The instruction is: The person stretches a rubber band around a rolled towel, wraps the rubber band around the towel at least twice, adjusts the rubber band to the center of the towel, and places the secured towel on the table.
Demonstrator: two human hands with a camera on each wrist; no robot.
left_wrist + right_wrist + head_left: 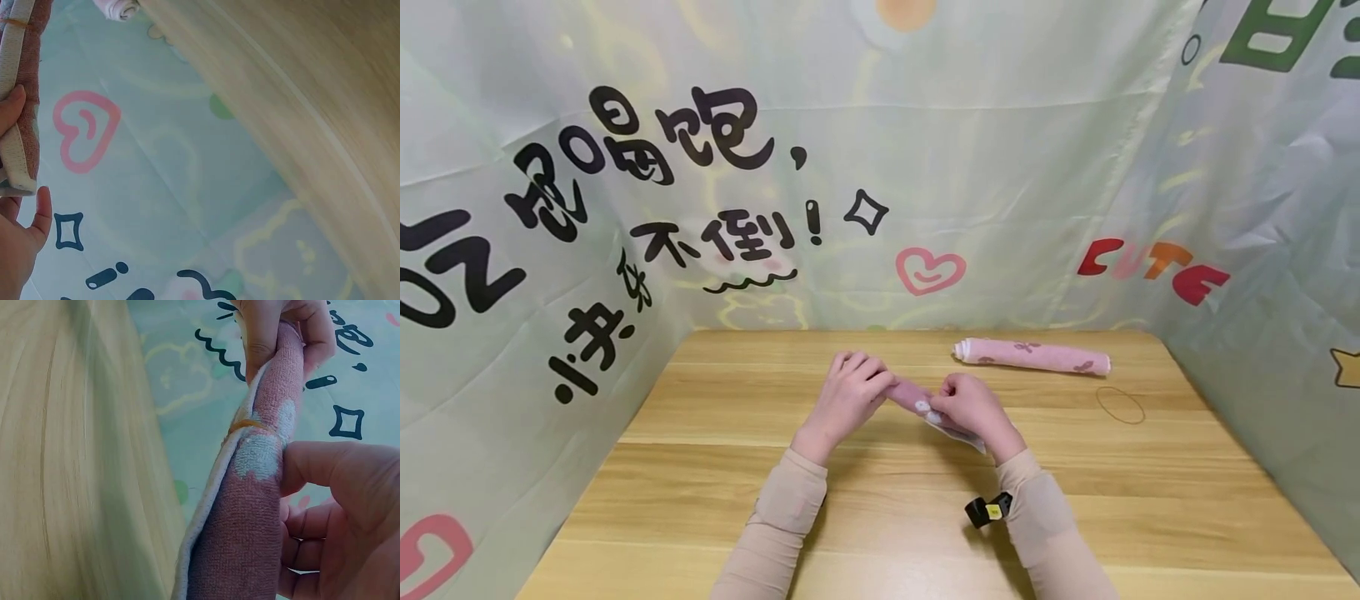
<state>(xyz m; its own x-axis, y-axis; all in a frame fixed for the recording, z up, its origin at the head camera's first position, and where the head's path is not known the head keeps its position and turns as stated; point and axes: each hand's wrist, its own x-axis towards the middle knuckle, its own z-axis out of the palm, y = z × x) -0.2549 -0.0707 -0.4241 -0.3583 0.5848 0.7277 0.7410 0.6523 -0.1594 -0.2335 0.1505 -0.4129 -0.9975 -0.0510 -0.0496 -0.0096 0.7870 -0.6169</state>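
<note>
A dark pink rolled towel [908, 395] with white patches is held above the table between the two hands. My left hand [850, 392] grips its left end. In the left wrist view, the towel [30, 69] runs along the left edge, partly cut off. A tan rubber band [247, 424] circles the roll near the white patches. Beside that band my right hand [350, 512] holds the roll, thumb against its side and fingers curled. One pale towel edge lies loose along the roll, sagging below the right hand in the head view.
On the wooden table [722, 500], a light pink rolled towel [1033, 356] lies at the back right. A loose rubber band [1098, 400] lies in front of it. A black wrist camera [988, 510] sits at the right sleeve. Printed cloth walls [1015, 192] enclose the table's back and sides.
</note>
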